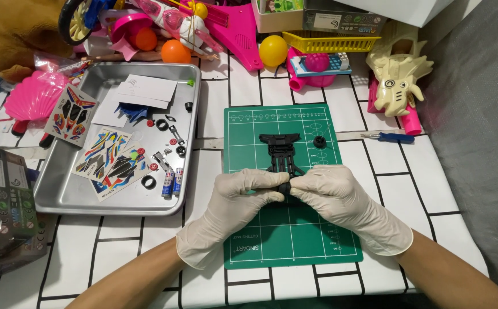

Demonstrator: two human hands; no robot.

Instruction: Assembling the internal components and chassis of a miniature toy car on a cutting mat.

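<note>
**Gloved hands pinch a small black part over a green mat**

A table (375, 189) under a white cloth with black brick lines fills the view, with bright toys piled along its far edge. To the left lies a metal tray (60, 194) holding sticker sheets, small black tyres and two batteries. At centre lies a green cutting mat (295, 240). Over its middle, the gloved left hand (237, 197) and gloved right hand (332, 191) meet, fingertips closed together on a small black part at the near end of a black toy car chassis (281, 150). A loose black wheel (319, 141) rests on the mat just right of the chassis. A blue screwdriver (389, 137) lies further right.
</note>
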